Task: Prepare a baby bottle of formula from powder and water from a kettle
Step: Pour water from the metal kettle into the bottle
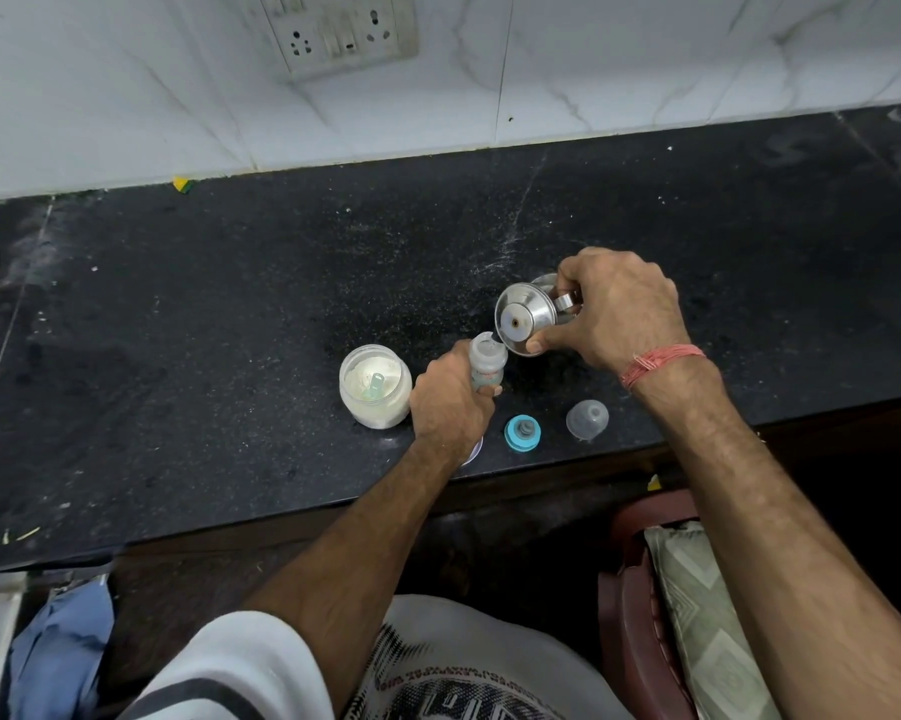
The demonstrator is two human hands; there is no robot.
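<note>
Step in hand: pouring water, judged from the tipped steel kettle [522,320] held over the open baby bottle [487,365].
Left hand [451,402]: fingers curled round the lower body of the bottle, holding it upright on the black counter [230,330].
Right hand [612,310]: fingers and thumb wrapped round the kettle at its handle side, thumb pressing its lower rim; the kettle is tilted so its flat base faces the camera.
Key relation: the kettle's lowest edge sits just above and to the right of the bottle's mouth, touching or nearly so; which cannot be told.
Bottle axis: vertical, mouth up; the kettle's axis lies close to horizontal, leaning down toward the left.
Nearer hand: the left is already on the bottle, so only the right needs to adjust the tilt.
Water stream: too small to make out.
Powder jar [375,386]: open, just left of the left hand, a pale scoop [374,385] lying in the powder.
Teat ring [522,433]: blue, on the counter near its front edge.
Clear cap [587,419]: beside the ring, to its right.
Risk: a narrow mouth under a wide rim may spill.
</note>
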